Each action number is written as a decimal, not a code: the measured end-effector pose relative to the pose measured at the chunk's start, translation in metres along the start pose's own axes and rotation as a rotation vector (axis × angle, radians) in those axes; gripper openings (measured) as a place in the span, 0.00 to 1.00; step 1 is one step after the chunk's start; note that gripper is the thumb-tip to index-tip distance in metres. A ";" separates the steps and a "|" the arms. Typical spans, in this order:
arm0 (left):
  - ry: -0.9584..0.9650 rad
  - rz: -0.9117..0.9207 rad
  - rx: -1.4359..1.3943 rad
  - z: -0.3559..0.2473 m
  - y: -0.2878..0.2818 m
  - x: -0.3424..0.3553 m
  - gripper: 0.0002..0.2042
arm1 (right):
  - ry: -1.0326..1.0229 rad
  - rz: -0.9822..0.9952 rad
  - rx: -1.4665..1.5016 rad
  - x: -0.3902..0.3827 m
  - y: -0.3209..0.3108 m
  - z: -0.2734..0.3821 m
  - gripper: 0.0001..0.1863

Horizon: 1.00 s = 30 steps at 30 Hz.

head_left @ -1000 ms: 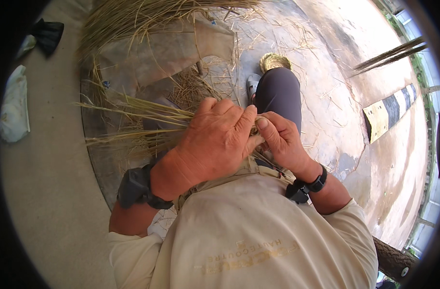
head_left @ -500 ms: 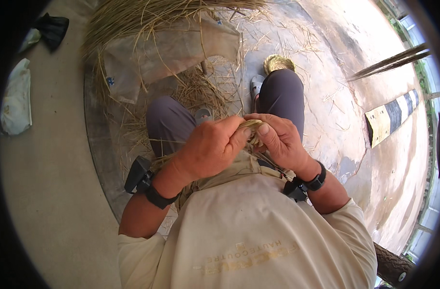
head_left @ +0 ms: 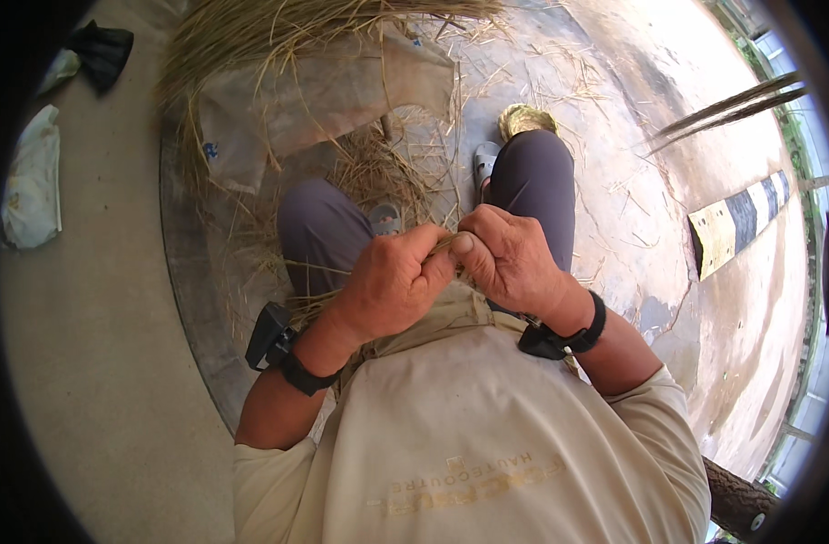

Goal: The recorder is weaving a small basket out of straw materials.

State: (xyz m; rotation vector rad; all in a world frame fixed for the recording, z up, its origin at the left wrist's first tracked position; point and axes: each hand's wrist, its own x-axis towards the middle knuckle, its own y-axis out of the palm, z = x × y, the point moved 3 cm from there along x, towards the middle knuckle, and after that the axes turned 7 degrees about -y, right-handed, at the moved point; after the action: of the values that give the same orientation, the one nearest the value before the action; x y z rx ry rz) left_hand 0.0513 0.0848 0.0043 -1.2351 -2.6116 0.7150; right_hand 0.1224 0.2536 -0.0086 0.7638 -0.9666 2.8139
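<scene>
My left hand (head_left: 389, 283) and my right hand (head_left: 512, 261) meet above my lap, both closed, with the thumbs close together. Pinched between them is a straw braid (head_left: 447, 243), mostly hidden by the fingers. Loose straw stalks (head_left: 316, 267) stick out to the left from beneath my left wrist, over the thigh. A dark strap with a small black device is on each wrist.
Long dry straw (head_left: 251, 45) lies in a heap at the far left, partly over a translucent plastic sheet (head_left: 333, 95). Straw scraps litter the floor around my feet. A coiled straw piece (head_left: 526, 119) sits beyond my right knee. A striped barrier (head_left: 741, 222) is at right.
My right hand has rolled over, its fingers curling closer to the left thumb. The braid that showed between the hands is now mostly covered.
</scene>
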 end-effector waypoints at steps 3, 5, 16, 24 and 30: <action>-0.002 -0.003 -0.020 0.000 0.004 -0.003 0.10 | 0.001 -0.025 0.073 -0.003 0.006 -0.004 0.14; 0.001 -0.009 -0.046 0.000 0.005 -0.004 0.09 | -0.020 0.007 0.092 0.000 0.005 -0.007 0.15; -0.151 -0.281 0.048 0.006 -0.055 -0.032 0.09 | 0.662 -0.010 0.422 -0.020 -0.075 -0.033 0.18; -0.347 -0.749 0.533 0.039 -0.190 -0.134 0.14 | 0.350 0.673 -0.133 -0.107 -0.037 -0.011 0.04; -0.447 -1.313 1.070 -0.005 -0.302 -0.246 0.17 | 0.406 0.768 -0.383 -0.128 -0.021 -0.010 0.05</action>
State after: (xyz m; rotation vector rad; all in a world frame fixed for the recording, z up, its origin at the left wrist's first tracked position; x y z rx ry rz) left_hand 0.0052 -0.2656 0.1686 0.9002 -1.9479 1.6570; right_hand 0.2345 0.2876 -0.0645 -0.2913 -1.9299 2.9590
